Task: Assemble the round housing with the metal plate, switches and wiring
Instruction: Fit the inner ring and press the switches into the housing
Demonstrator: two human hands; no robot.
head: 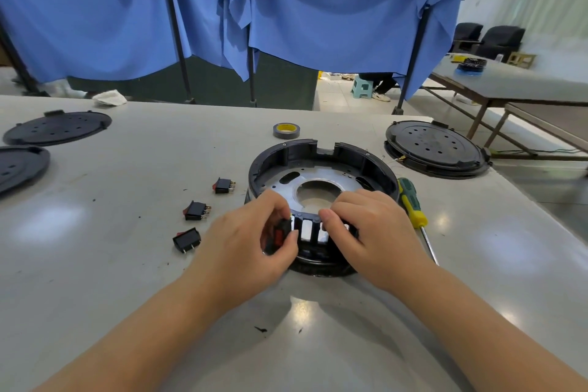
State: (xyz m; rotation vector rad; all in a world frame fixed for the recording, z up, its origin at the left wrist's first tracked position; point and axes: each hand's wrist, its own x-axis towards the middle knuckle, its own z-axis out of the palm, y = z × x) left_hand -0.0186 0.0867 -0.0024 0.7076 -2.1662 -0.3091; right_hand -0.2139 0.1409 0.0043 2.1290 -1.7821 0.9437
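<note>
Your left hand (251,239) has its fingers (276,205) and thumb curled round a black rocker switch with a red face (279,236), pinching it against the near wall of the round housing (321,175), right beside the row of rectangular slots (308,231). Your right hand (370,229) rests on the same near rim, fingers bent over the wall and thumb tip (327,216) pressing on its top edge; whether it grips anything else you cannot tell. The housing sits on the tabletop (127,264) in front of you, with the metal plate (286,181) lying inside it, its round hole showing between your hands.

Three more switches (198,210) lie apart on the tabletop to your left. A green-and-yellow screwdriver (412,204) lies just beside the housing on your right. Beyond the housing sits a roll of tape (286,130). Black round covers (57,127) lie at the far left, and another round assembly (436,148) at the far right.
</note>
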